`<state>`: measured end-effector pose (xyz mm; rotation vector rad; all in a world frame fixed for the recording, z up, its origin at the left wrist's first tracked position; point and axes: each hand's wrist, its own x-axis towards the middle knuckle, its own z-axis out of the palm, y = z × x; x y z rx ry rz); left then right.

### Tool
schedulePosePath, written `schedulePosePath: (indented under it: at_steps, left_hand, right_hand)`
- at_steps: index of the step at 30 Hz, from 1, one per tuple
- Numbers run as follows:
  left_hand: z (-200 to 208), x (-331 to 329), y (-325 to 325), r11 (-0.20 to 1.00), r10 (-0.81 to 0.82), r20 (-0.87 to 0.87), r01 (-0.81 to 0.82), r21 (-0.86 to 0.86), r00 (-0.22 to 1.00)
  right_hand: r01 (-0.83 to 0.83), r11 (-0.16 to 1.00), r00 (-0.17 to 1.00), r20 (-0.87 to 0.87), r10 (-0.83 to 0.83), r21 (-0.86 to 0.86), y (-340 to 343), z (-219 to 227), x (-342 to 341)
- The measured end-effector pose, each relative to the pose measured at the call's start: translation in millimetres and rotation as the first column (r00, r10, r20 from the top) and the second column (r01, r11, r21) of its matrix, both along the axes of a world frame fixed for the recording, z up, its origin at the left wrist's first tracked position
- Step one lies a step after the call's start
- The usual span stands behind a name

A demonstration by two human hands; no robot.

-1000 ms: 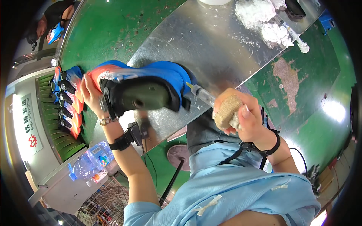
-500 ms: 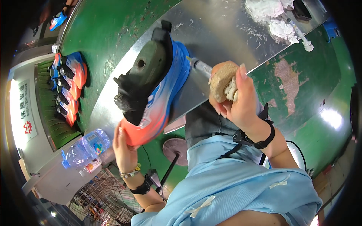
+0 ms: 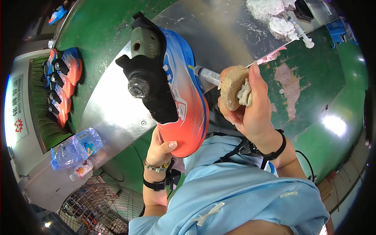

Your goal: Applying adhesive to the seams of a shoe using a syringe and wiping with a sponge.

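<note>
My left hand (image 3: pixel 158 150) grips the toe of a running shoe (image 3: pixel 186 135), thumb on top. The shoe fades from coral at the toe to white and blue at the heel, over the metal tabletop. Inside it sits a dark green shoe last (image 3: pixel 145 44); a black tongue with a clear round knob (image 3: pixel 138 87) lies over the front. In my right hand (image 3: pixel 254 105) is a syringe (image 3: pixel 207 75), its tip beside the shoe's blue side. The same hand clasps a tan, rough-looking pad (image 3: pixel 233 87) with whitish crumpled material (image 3: pixel 245 94) against it.
Several similar shoes (image 3: pixel 66 86) line a green-slatted rack at left. A plastic bottle (image 3: pixel 78 147) lies below them. White crumpled tissue (image 3: pixel 266 8), another syringe (image 3: pixel 299 31) and a dark phone-like object (image 3: pixel 303 9) are at the far right of the metal tabletop (image 3: pixel 219 31). A wire fan cage (image 3: pixel 102 207) stands lower left.
The shoe has turned, its toe swinging right and closer to me. My left hand has moved right with it, its thumb now over the toe. The syringe remains in my right hand.
</note>
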<state>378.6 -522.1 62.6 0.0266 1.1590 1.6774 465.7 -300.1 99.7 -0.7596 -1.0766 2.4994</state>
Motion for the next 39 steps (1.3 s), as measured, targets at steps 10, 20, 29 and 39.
schedulePosePath:
  at_steps: [10,20,29,39]
  left_hand:
    - [-11.9,13.2,11.3,0.983,0.081,0.147,-0.103,0.151,0.986]
    - [-39.4,36.7,104.2,0.902,-0.038,0.371,-0.127,0.412,0.928]
    - [-35.8,23.9,157.1,0.844,-0.095,0.385,-0.131,0.52,0.918]
    - [-35.6,15.1,188.1,0.789,-0.092,0.263,-0.091,0.608,0.96]
  right_hand:
    - [-0.107,0.992,0.991,0.074,0.112,-0.073,0.6,29.9,35.4]
    - [0.001,0.976,0.98,0.194,-0.044,0.218,10.6,68.9,83.1]
    - [0.081,0.888,0.945,0.247,-0.212,0.453,12.1,63.9,94.9]
    - [0.217,0.858,0.976,-0.091,-0.197,0.466,12.8,44.7,91.1]
